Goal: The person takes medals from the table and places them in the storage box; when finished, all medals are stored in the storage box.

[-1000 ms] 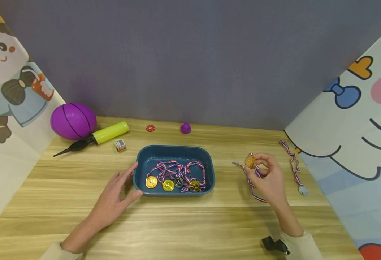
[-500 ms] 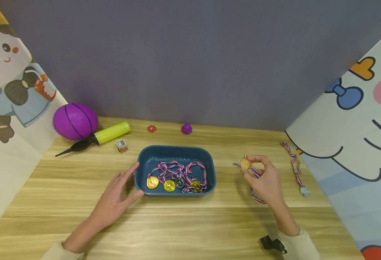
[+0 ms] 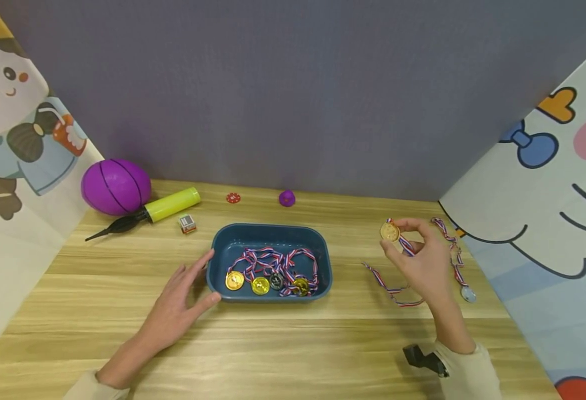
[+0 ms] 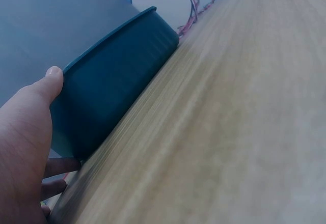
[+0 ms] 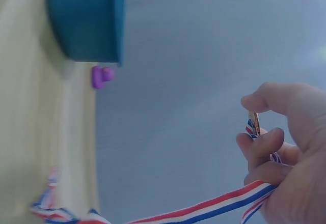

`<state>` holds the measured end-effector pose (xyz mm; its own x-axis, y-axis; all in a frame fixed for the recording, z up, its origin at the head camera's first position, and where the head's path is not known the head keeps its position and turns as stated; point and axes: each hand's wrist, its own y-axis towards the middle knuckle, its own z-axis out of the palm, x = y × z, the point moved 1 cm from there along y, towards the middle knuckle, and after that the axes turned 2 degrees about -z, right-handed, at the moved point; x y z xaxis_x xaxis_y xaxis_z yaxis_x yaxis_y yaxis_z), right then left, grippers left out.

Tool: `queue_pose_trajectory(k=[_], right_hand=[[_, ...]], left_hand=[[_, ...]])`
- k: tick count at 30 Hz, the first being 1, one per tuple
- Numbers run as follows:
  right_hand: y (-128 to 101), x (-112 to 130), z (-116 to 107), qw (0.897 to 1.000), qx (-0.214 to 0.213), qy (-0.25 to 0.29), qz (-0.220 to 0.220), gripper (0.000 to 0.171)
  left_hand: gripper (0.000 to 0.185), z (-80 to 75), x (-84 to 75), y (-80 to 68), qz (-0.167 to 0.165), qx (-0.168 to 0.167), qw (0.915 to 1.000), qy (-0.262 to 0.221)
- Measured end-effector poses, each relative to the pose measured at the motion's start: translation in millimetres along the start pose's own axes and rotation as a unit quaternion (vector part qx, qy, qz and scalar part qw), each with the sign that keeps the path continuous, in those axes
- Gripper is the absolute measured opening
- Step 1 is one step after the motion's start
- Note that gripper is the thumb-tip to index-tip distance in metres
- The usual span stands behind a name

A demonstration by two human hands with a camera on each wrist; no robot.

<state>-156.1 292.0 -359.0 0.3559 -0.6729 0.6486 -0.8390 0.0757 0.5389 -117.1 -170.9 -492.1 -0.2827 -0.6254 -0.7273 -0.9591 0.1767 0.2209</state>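
My right hand (image 3: 425, 266) pinches a gold medal (image 3: 390, 232) between thumb and fingers, raised over the table right of the bin. Its striped ribbon (image 3: 385, 286) trails down onto the wood; in the right wrist view the ribbon (image 5: 219, 203) runs out from under the curled fingers. My left hand (image 3: 173, 308) rests at the left end of the dark blue bin (image 3: 268, 230), thumb and fingers spread at its rim and side. In the left wrist view the thumb touches the bin's rim (image 4: 109, 36). Inside the bin lie several medals (image 3: 260, 285), gold and dark, with tangled ribbons.
A silver medal (image 3: 468, 294) with a stretched ribbon lies by the right wall. Along the back are a purple ball (image 3: 116, 187), a yellow hand pump (image 3: 173, 204), a small box (image 3: 186, 223), a red chip (image 3: 233, 198) and a purple rubber duck (image 3: 286, 198).
My right hand shifted slightly left, then moved right and away from me with the gold medal, lifting more ribbon into view. The left hand stays at the bin.
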Motion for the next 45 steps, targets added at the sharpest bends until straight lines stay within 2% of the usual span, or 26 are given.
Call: queue_pose_trajectory(k=[7, 16, 21, 27, 38, 45], right_hand=[[17.5, 23.0, -4.5, 1.0, -0.007, -0.012, -0.018, 0.035], [26.0, 53.9, 3.1, 0.998, 0.051, 0.023, 0.004, 0.037], [28.6, 67.2, 9.5, 0.997, 0.058, 0.04, -0.027, 0.037], [36.8, 82.9, 13.8, 0.994, 0.04, 0.075, -0.064, 0.035], [46.6, 113.9, 14.1, 0.979, 0.025, 0.183, -0.082, 0.036], [58.5, 136.8, 21.0, 0.957, -0.005, 0.272, -0.102, 0.036]], left_hand=[[0.085, -0.8, -0.7, -0.9, -0.005, 0.001, 1.0, 0.003], [0.086, -0.1, -0.2, -0.3, -0.002, 0.0, 1.0, 0.0], [0.086, 0.7, -0.1, 0.1, 0.004, -0.001, 1.0, 0.0], [0.087, 0.8, 0.1, 1.3, 0.019, -0.006, 0.9998, -0.001], [0.087, 0.4, -0.3, 1.2, 0.017, -0.003, 0.9998, -0.002], [0.087, -0.3, -1.5, 1.5, 0.02, -0.003, 0.9998, -0.001]])
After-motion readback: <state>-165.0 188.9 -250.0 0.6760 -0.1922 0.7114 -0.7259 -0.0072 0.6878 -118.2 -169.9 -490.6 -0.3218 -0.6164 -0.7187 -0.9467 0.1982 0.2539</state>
